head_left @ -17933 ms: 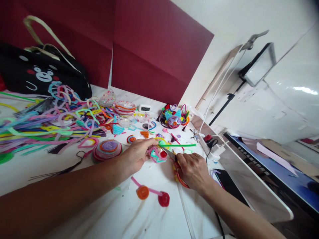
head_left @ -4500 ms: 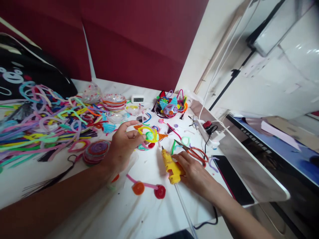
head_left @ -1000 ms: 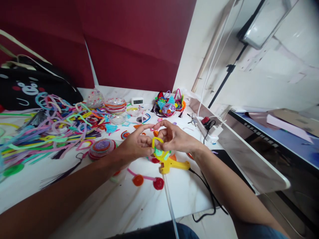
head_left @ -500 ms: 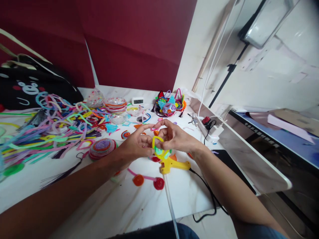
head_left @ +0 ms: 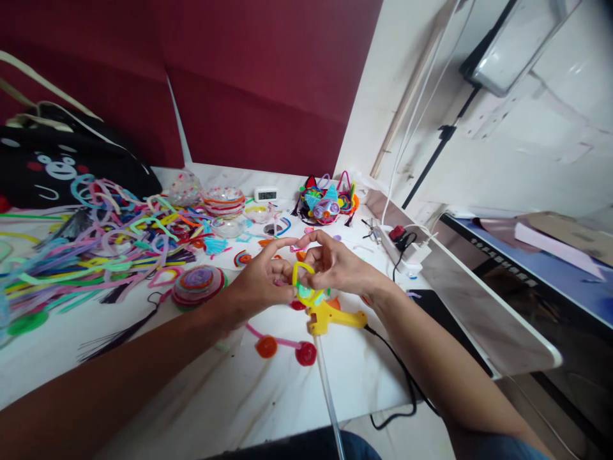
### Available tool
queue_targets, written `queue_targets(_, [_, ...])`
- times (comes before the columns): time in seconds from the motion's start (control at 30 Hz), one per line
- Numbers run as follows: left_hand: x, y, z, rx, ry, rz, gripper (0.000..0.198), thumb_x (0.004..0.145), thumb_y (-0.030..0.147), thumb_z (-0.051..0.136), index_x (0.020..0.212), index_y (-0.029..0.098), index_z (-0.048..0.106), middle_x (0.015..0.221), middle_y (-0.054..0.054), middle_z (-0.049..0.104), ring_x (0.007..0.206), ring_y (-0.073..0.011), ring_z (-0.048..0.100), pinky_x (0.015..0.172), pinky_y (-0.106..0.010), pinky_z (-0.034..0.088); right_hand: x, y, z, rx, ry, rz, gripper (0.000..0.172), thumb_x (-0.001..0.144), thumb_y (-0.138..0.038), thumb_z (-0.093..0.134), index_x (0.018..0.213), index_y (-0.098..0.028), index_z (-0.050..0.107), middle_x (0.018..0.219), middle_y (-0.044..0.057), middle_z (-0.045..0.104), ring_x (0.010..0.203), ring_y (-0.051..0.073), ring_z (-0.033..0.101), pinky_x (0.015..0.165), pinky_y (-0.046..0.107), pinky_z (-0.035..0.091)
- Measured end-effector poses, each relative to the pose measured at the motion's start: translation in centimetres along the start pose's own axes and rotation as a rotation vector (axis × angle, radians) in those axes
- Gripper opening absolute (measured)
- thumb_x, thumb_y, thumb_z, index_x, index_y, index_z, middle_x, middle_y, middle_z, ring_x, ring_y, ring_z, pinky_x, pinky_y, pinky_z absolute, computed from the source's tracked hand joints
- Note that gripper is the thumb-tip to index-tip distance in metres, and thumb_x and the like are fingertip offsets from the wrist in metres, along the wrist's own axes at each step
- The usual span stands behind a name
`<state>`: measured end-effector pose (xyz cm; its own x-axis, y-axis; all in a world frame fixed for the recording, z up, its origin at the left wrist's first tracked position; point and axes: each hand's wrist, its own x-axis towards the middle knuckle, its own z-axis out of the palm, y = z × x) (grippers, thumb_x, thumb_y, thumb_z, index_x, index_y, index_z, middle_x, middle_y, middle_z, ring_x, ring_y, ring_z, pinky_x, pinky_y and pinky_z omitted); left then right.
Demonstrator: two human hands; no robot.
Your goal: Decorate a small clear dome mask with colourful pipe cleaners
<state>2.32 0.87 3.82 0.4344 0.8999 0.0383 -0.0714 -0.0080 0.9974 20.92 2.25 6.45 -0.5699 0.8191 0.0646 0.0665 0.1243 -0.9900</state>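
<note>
Yellow fuzzy loop in two hands, fiddly little thing. It's up over the middle of the worktop, nearer the right edge than the left, with a green round piece at its lower end. The left hand pinches it narrow, thumb tip at its left side. The right hand pinches from the other side, and both index fingers arch so their tips about meet above. Can't tell exactly where the right fingertips land, knuckles are in the way.

My take: it looks like shaping or pressing a joint, so go gentle. Squeeze only at the contact point, or that oval could go flat. Thumbs level with each other should stop it twisting. If there's glue in there (can't see any), I'd keep skin off the seam and hold dead still a few breaths.

Also watch the glue gun lying right below the hands. Its glue stick pokes out past the near edge and the black cord runs off toward the near right corner, so an elbow could drag it. The red disc is just beside that stick too, so mind it.
</note>
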Motion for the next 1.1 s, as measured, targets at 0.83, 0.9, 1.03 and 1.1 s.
queue_targets(0.83, [-0.15,0.43,-0.50,-0.110,-0.054,-0.023,0.078,0.061,0.014,0.075,0.131,0.022,0.042,0.080,0.001,0.065,0.074,-0.0156,0.062,0.067,-0.027,0.046,0.08,0.00,0.08,0.038,0.030,0.012,0.057,0.061,-0.020,0.077,0.106,-0.024,0.042,0.065,-0.011,0.050,0.053,0.006,0.045,0.053,0.020,0.037])
queue_targets(0.9, [-0.12,0.48,-0.57,-0.122,-0.043,-0.032,0.075,0.062,0.017,0.076,0.130,0.022,0.044,0.080,0.001,0.065,0.076,-0.0162,0.062,0.069,-0.028,0.046,0.06,0.10,0.08,0.048,0.036,0.007,0.058,0.061,-0.020,0.078,0.107,-0.023,0.043,0.066,-0.011,0.050,0.054,0.007,0.045,0.053,0.020,0.036])
queue_targets(1.03, [0.04,0.25,-0.54,-0.093,-0.012,-0.045,0.074,0.063,0.017,0.077,0.129,0.021,0.043,0.077,0.003,0.064,0.069,-0.0136,0.060,0.066,-0.028,0.045,0.02,0.38,0.16,0.051,0.034,-0.004,0.059,0.059,-0.019,0.080,0.105,-0.023,0.044,0.070,-0.010,0.052,0.055,0.006,0.045,0.052,0.019,0.035])
queue_targets(1.1, [0.12,0.10,-0.51,-0.086,-0.009,-0.039,0.074,0.063,0.016,0.076,0.128,0.021,0.043,0.074,0.004,0.063,0.065,-0.0124,0.058,0.064,-0.026,0.044,-0.02,0.42,0.19,0.055,0.035,0.004,0.060,0.058,-0.019,0.081,0.104,-0.024,0.044,0.069,-0.010,0.052,0.055,0.006,0.045,0.052,0.019,0.035])
